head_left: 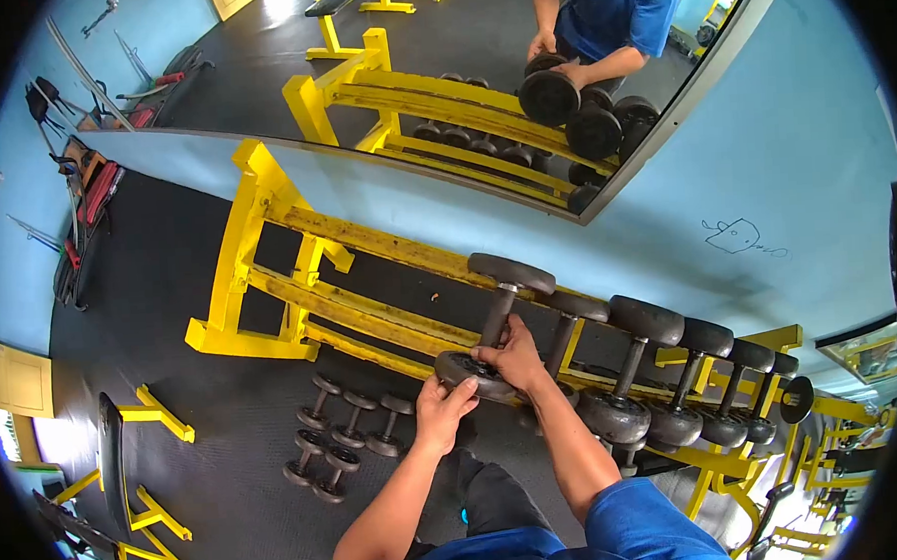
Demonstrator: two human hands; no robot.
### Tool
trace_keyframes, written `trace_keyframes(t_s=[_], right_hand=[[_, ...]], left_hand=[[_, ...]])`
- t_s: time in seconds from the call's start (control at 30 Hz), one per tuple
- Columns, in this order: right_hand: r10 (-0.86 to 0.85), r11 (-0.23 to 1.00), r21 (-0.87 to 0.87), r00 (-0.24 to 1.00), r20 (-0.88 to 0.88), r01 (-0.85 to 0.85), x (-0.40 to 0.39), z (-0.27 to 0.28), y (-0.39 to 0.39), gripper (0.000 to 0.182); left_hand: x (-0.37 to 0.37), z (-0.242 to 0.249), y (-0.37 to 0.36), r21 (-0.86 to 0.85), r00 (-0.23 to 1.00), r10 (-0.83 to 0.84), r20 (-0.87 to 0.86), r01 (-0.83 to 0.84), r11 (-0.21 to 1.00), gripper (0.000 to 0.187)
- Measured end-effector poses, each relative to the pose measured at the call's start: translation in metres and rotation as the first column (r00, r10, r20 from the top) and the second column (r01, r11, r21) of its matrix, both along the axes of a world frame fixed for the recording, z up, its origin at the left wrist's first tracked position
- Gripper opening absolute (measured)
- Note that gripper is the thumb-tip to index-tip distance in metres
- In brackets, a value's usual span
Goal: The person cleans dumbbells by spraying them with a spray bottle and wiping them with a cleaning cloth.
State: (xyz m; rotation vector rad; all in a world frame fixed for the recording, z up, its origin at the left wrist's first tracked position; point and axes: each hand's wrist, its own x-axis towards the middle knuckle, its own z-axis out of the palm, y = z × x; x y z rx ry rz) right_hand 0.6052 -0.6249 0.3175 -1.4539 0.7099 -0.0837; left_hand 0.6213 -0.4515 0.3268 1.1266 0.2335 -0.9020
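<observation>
A large black dumbbell [499, 316] lies across the top rails of a yellow rack [367, 249], at the left end of a row of dumbbells. My left hand [444, 412] grips the rim of its near round head, with the thumb on top. My right hand [513, 355] is closed at the inner side of that same head, beside the handle; some of its fingers are hidden. Just right of it lies another dumbbell [561, 343], partly covered by my right hand and forearm. A bigger dumbbell [629, 369] comes after that one.
Several smaller dumbbells [353, 419] lie on the black floor left of my legs. A wall mirror [439, 55] above the rack reflects the scene. Yellow-framed benches [158, 508] stand at lower left. More yellow gym equipment [837, 463] is at the right.
</observation>
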Motion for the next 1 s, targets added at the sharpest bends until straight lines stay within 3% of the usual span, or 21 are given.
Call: trace_keyframes(t_s=[0.2, 0.37, 0.47, 0.7, 0.83, 0.93, 1.0], right_hand=[[0.035, 0.993, -0.111, 0.999, -0.013, -0.036, 0.008, -0.029, -0.014, 0.056], [0.057, 0.962, -0.257, 0.989, -0.140, -0.092, 0.013, -0.029, -0.016, 0.060], [0.045, 0.984, -0.167, 0.991, -0.123, -0.066, 0.015, -0.033, -0.013, 0.061], [0.026, 0.979, -0.200, 0.995, -0.098, -0.045, 0.012, -0.070, -0.009, 0.070], [0.035, 0.917, -0.386, 0.982, -0.183, -0.104, 0.014, -0.077, -0.006, 0.066], [0.016, 0.884, -0.444, 0.957, -0.289, -0.149, 0.012, -0.052, -0.001, 0.069], [-0.006, 0.876, -0.451, 0.931, -0.365, -0.171, 0.007, -0.024, 0.001, 0.071]], left_hand=[[0.010, -0.021, -0.010, -0.062, 0.997, 0.010, -0.083, -0.015, 0.998, 0.032], [0.016, -0.031, -0.012, -0.008, 0.995, 0.012, -0.103, -0.013, 1.000, 0.028], [0.020, -0.035, -0.011, 0.012, 0.991, 0.007, -0.137, -0.005, 1.000, 0.027], [0.028, -0.048, -0.006, 0.009, 0.982, -0.031, -0.186, 0.033, 0.999, 0.025], [0.030, -0.047, 0.001, -0.008, 0.975, -0.062, -0.214, 0.062, 0.998, 0.027], [0.039, -0.048, 0.003, 0.062, 0.962, -0.160, -0.222, 0.178, 0.982, 0.035], [0.044, -0.027, 0.001, 0.261, 0.986, -0.147, -0.079, 0.163, 0.951, 0.057]])
